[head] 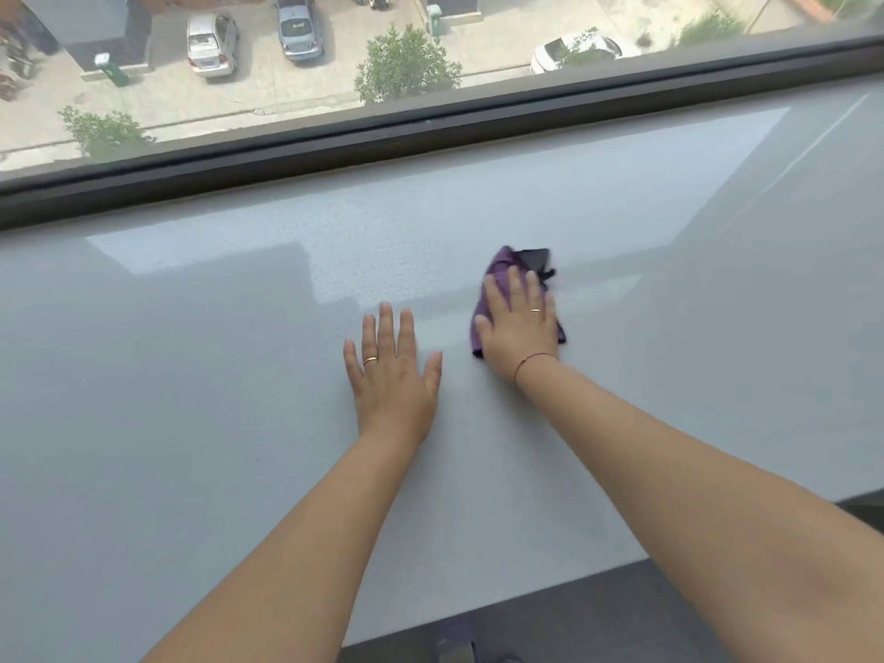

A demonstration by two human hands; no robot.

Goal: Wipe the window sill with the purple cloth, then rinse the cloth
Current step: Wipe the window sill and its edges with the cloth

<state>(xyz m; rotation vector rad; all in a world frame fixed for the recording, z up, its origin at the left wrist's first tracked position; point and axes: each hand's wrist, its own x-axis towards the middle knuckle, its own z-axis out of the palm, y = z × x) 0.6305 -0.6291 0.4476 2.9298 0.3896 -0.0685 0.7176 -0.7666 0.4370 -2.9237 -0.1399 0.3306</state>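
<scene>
The right fingers (515,289) lie straight and a little spread on the cloth (500,265), pressing it to the sill (215,375) rather than curling round it. The right hand (519,327) covers most of the cloth. The left fingers (385,327) are straight too; the left hand (392,380) rests flat on bare sill just beside the cloth, apart from it and holding nothing.

The cloth sits right of centre on the sill, well short of the window frame (430,136).

With nothing gripping the cloth, a fast stroke could let the palm slide over it and leave it behind. The loose dark end past the fingertips might fold under, so a strip gets skipped. The sill looks glossy, so the leaning left palm could slip.

The cloth is a crumpled, longish wad. Its long axis runs from the heel of the hand toward the window, leaning slightly right, with the far end pointing at the frame.
</scene>
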